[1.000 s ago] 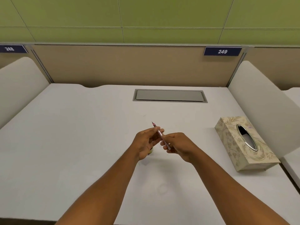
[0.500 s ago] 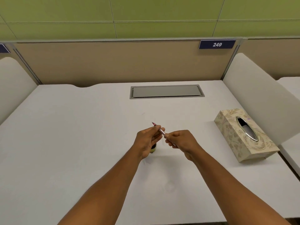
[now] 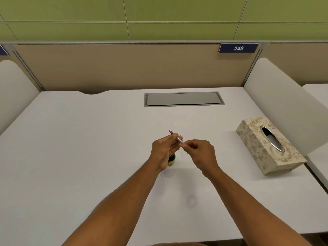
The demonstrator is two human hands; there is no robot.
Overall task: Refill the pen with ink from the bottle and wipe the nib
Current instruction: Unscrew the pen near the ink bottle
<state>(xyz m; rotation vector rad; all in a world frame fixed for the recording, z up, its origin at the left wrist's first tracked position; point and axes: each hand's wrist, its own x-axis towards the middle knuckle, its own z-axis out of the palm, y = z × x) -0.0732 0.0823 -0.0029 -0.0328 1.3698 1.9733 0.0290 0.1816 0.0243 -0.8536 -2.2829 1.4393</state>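
Left hand point(image 3: 164, 150) and right hand point(image 3: 198, 153) over table point(image 3: 88, 157) centre, both pinching pen point(image 3: 177, 138), nib aimed at far edge. Ink bottle point(image 3: 171, 159) beneath left hand. Tissue box point(image 3: 266, 144) near right edge.

A pale pink pen point(image 3: 178, 139) with a dark red tip is showing above a white counter point(image 3: 74, 157). A dark ink bottle point(image 3: 171, 159) is wearing a yellow label. A cream tissue box point(image 3: 262, 148) is displaying a beige floral pattern. A navy sign point(image 3: 238, 48) is carrying white numerals "249", with a tan partition point(image 3: 124, 68) and green wall point(image 3: 159, 15) showing behind.
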